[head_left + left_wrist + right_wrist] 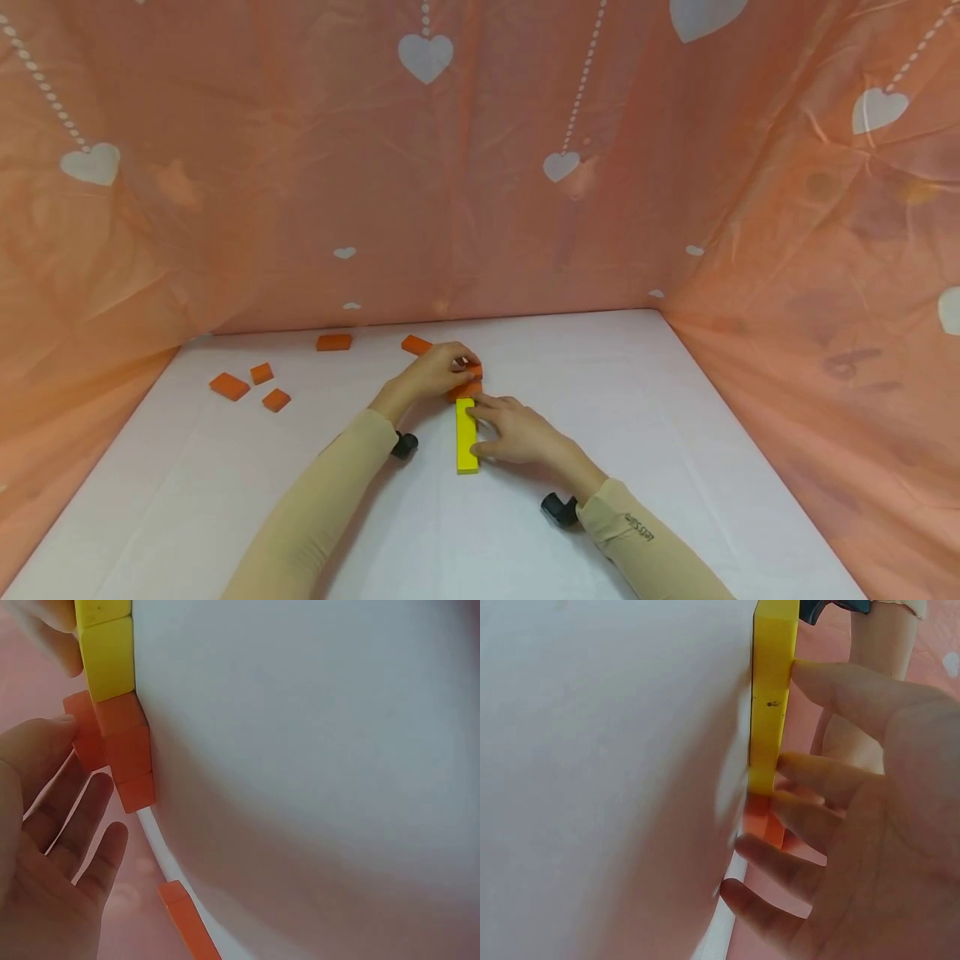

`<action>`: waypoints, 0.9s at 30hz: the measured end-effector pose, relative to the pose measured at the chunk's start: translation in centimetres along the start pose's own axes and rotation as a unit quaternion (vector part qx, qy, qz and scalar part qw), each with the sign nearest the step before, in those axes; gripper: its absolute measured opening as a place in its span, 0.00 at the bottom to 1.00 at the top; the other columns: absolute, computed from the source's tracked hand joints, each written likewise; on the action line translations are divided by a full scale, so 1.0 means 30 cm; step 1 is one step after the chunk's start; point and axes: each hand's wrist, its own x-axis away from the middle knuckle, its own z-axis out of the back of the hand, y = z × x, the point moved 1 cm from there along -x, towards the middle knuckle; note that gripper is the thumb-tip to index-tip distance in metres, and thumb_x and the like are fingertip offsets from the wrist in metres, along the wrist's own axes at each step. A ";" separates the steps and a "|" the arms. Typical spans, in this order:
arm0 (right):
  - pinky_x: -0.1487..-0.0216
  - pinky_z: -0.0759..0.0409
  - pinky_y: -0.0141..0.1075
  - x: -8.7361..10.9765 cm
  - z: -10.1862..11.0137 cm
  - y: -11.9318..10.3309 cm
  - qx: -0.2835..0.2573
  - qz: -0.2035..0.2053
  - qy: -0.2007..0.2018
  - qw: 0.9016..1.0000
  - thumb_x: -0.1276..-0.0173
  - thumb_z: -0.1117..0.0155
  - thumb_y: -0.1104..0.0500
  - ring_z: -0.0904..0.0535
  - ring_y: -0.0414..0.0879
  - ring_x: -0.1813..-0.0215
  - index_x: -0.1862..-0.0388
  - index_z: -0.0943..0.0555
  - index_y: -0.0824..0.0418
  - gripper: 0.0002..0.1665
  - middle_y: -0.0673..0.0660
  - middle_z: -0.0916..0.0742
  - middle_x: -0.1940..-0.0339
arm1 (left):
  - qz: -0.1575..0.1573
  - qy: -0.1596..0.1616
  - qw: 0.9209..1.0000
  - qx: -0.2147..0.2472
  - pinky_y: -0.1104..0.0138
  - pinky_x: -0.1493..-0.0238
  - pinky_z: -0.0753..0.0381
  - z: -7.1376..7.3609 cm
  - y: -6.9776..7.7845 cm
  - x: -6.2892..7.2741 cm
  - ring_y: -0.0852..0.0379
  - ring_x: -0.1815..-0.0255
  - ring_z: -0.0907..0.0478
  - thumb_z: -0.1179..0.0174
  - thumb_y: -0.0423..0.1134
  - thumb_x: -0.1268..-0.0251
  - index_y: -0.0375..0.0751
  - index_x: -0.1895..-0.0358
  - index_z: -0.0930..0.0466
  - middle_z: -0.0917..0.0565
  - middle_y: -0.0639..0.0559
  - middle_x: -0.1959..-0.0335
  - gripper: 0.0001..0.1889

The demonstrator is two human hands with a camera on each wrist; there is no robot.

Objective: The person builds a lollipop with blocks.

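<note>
Nearest the camera, your left sleeve and right sleeve reach in over the white tabletop. Well out to the left of your left hand lie a rectangular orange block and two small orange blocks; a flat orange block lies nearer that hand, and a slim orange block sits just beyond its knuckles. Your left thumb and forefinger appear to pinch a raised orange block, set above the lower orange blocks at the far end of the yellow block. That long block lies flat between your hands, and your right hand touches its right side with fingers extended and spread, not wrapped round it. These blocks look rigid, smooth and probably light, so a careless nudge could slide them; none seems fragile. Take the yellow one by its long sides near the middle, thumb opposite fingers. Give the raised one a gentle pinch on opposite faces, since it may tip.
</note>
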 end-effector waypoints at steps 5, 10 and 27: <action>0.25 0.32 0.59 0.000 0.002 -0.005 -0.001 -0.002 0.001 1.000 0.30 0.29 0.47 0.34 0.60 0.22 0.24 0.25 0.56 0.38 0.54 0.32 0.18 | 0.012 -0.012 1.000 -0.001 0.56 0.41 0.17 -0.002 -0.002 0.001 0.50 0.47 0.19 0.36 0.34 0.26 0.39 0.44 0.14 0.14 0.48 0.47 0.12; 0.26 0.32 0.60 0.004 0.004 -0.008 -0.006 -0.004 -0.001 1.000 0.30 0.29 0.47 0.34 0.61 0.22 0.24 0.25 0.56 0.38 0.55 0.31 0.18 | 0.022 -0.030 0.999 -0.002 0.58 0.40 0.18 -0.010 -0.006 0.003 0.51 0.49 0.19 0.36 0.34 0.25 0.38 0.44 0.14 0.14 0.48 0.48 0.12; 0.26 0.32 0.60 0.003 0.003 -0.006 -0.004 -0.004 -0.003 1.000 0.30 0.29 0.47 0.34 0.61 0.22 0.24 0.25 0.56 0.38 0.56 0.31 0.18 | 0.016 -0.031 0.999 -0.022 0.59 0.41 0.17 -0.015 -0.003 0.002 0.53 0.51 0.18 0.38 0.33 0.25 0.40 0.47 0.14 0.14 0.49 0.51 0.09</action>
